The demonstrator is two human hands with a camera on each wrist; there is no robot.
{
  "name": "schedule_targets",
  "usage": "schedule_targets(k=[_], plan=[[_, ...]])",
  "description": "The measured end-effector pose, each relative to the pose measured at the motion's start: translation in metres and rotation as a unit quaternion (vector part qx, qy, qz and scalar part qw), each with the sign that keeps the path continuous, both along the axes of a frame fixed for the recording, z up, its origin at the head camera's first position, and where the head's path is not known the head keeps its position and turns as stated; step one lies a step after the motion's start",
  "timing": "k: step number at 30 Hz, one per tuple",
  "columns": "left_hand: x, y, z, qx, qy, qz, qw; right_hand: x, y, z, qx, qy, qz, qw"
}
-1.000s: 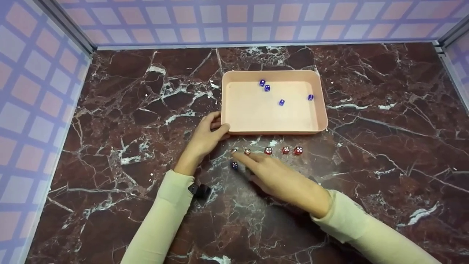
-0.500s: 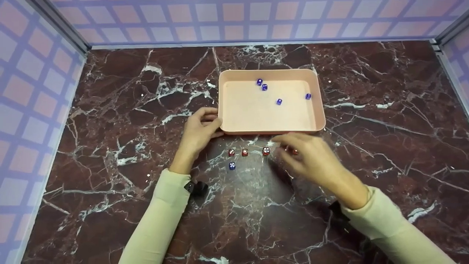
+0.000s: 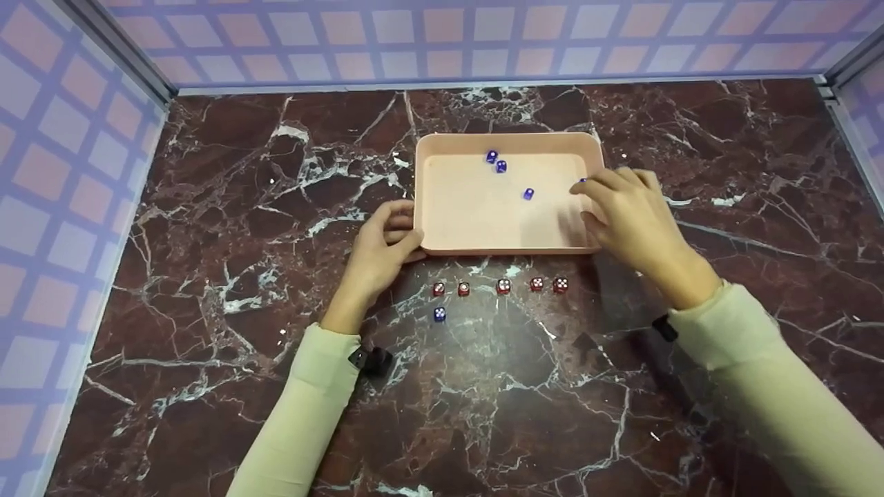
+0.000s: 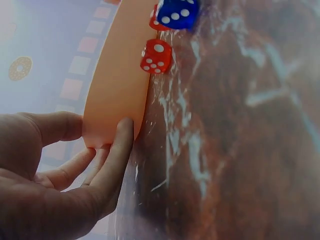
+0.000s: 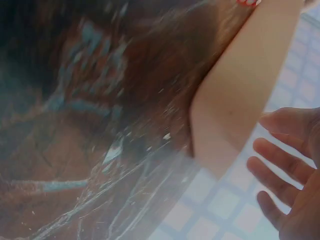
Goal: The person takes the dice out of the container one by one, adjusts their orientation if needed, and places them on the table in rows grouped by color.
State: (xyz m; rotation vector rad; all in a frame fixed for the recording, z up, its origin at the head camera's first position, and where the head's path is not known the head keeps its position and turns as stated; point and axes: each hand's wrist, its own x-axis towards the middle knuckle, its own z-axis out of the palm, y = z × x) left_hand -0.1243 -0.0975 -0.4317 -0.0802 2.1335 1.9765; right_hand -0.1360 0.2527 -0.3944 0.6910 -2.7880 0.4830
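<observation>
In the head view my left hand (image 3: 385,245) grips the front left corner of a peach plastic tray (image 3: 497,251), its thumb on the front wall. My right hand (image 3: 635,214) is over the tray's right end, fingertips right at a blue die (image 3: 583,181) that they partly cover. Its fingers are spread and loosely bent in the right wrist view, with nothing seen between them. Further blue dice lie in the tray, one (image 3: 528,194) near the middle and two (image 3: 501,166) by the back wall.
Several red dice (image 3: 503,285) form a row in front of the tray. One blue die (image 3: 440,314) sits before the leftmost red die (image 3: 439,288). The marbled tabletop (image 3: 242,207) is bordered by checked walls (image 3: 442,41) at the back and sides.
My right hand has moved from the leftmost dice, back and to the right across the red row, to over the tray's right end. The left hand stays at the tray's corner.
</observation>
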Motion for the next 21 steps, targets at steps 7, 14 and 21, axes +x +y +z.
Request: schedule_targets(k=[7,14,21], plan=[[0.001,-0.001,-0.004,0.000,-0.004,-0.014,0.9999,-0.024,0.007,-0.007,0.043,-0.028,0.007,0.999],[0.002,-0.002,-0.005,-0.013,-0.014,-0.012,0.9997,-0.039,0.003,-0.017,0.064,-0.022,0.005,0.998],[0.003,-0.001,-0.003,-0.017,-0.005,-0.007,0.9998,-0.048,0.001,-0.026,0.078,-0.024,-0.005,0.997]])
